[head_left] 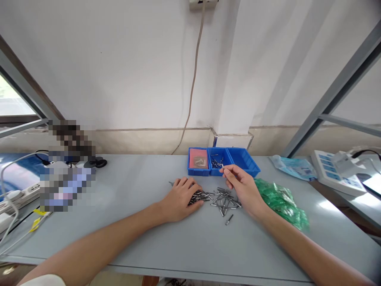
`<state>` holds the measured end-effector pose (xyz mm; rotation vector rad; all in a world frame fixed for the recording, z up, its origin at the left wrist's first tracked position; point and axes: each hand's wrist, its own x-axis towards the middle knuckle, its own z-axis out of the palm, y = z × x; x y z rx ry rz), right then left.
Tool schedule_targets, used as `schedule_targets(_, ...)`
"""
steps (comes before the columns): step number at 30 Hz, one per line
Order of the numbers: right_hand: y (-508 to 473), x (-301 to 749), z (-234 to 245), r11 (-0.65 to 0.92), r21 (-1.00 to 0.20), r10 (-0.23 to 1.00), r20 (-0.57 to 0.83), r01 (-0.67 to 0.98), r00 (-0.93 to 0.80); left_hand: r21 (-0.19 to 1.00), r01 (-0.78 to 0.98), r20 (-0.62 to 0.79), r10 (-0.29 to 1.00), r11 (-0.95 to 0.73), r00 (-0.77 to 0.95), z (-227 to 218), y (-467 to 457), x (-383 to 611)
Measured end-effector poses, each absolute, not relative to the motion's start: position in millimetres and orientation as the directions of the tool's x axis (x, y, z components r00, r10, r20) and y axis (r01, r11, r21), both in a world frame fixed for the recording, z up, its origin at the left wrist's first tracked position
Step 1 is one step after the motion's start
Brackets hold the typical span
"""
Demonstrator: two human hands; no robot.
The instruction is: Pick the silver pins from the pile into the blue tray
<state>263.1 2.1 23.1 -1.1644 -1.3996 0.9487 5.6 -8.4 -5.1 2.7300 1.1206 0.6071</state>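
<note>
My left hand rests palm down over a pile of small metal pins, fingers slightly apart and curved; part of the pile is hidden under it. A looser heap of the same pins lies just to its right, with one single pin apart in front. My right hand is raised by the front of the blue bins, thumb and fingertips pinching a small metal pin. Behind it, the middle blue bin holds several pins.
The left blue bin contains a pink piece and a small clear bag. A right blue bin adjoins. Green plastic film lies by my right forearm, near a blue plastic packet and power strip. Cables run at left.
</note>
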Motion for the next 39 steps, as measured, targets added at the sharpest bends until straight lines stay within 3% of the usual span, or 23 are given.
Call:
schedule_targets(9, 3, 263, 22, 0.210, -0.971, 0.977, 0.212, 0.115, 0.007, 0.267, 0.646, 0.312, 0.698, -0.715, 0.644, -6, -9, 5)
schedule_targets(14, 0, 261, 29, 0.105, -0.981, 0.990, 0.119, -0.162, -0.079, 0.263, 0.644, 0.318, 0.695, -0.718, 0.645, -6, -10, 5)
schedule_targets(17, -4, 259, 35, 0.037, -0.970, 0.991, 0.066, -0.242, -0.113, 0.265, 0.641, 0.320, 0.693, -0.720, 0.646, -5, -10, 5)
schedule_targets(31, -2, 259, 32, 0.053, -0.971, 0.993, 0.076, -0.233, -0.090, 0.269, 0.643, 0.312, 0.696, -0.717, 0.646, -4, -10, 5)
schedule_targets(39, 1, 259, 25, 0.156, -0.988, 0.987, 0.156, 0.004, -0.034, 0.280, 0.640, 0.307, 0.698, -0.716, 0.647, -3, -10, 6)
